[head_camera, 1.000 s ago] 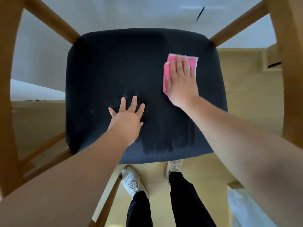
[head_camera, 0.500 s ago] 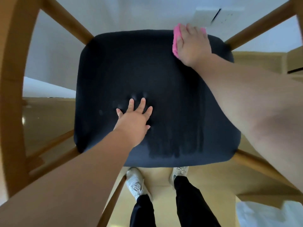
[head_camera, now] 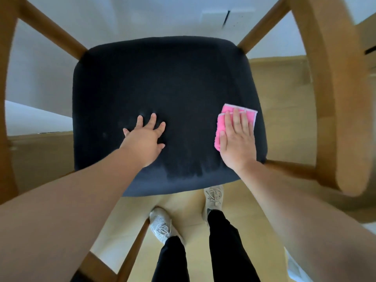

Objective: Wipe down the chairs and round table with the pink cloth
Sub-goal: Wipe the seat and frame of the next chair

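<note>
Dark chair seat [head_camera: 162, 82], set in wooden frame [head_camera: 329, 98], carries everything. Pink cloth [head_camera: 220, 127] lies folded flat on seat near right edge, mostly under right hand [head_camera: 237, 143], fingers straight. Left hand [head_camera: 145, 141] rests directly on seat near middle, fingers spread. Darker streaked patch [head_camera: 183, 169] on fabric by front edge. Pale floor [head_camera: 183, 218] below; light shoes [head_camera: 160, 224] stand on it.

Under the right hand [head_camera: 237, 143], the cloth [head_camera: 220, 127] is bright pink with a paler edge. The seat [head_camera: 162, 88] beneath it is black, its frame [head_camera: 325, 98] honey-brown wood.
</note>
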A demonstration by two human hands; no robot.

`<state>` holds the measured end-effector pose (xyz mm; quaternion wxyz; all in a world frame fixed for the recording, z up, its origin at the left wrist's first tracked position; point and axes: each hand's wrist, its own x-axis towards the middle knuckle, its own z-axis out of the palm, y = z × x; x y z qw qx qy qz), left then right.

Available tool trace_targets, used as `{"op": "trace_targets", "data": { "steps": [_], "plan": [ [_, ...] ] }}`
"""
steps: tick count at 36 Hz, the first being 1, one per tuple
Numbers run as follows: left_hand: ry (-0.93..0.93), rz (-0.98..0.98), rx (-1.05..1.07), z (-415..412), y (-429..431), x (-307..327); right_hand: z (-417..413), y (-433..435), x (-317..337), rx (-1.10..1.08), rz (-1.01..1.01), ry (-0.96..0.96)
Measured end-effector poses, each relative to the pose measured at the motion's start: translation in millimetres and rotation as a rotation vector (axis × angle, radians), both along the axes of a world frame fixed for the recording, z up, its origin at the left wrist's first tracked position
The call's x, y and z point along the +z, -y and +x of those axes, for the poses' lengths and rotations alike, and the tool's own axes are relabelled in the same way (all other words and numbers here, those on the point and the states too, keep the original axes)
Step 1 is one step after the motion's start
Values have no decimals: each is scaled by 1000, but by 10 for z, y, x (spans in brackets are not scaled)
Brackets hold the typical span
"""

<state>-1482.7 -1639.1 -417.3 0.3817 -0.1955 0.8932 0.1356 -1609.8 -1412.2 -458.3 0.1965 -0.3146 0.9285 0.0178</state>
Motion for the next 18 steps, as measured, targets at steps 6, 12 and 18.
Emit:
{"op": "trace_targets", "data": {
  "steps": [6,12,18],
  "plan": [
    [-28,-116,-44,-68,-98,121,484,-479,-64,-56,18,22],
    [-130,-28,-68,-262,-326,71,483,-473,-103,-73,-2,2],
    [-39,-5,-110,-320,-311,-44,391,-390,-116,-70,12,-13]
  ]
}}
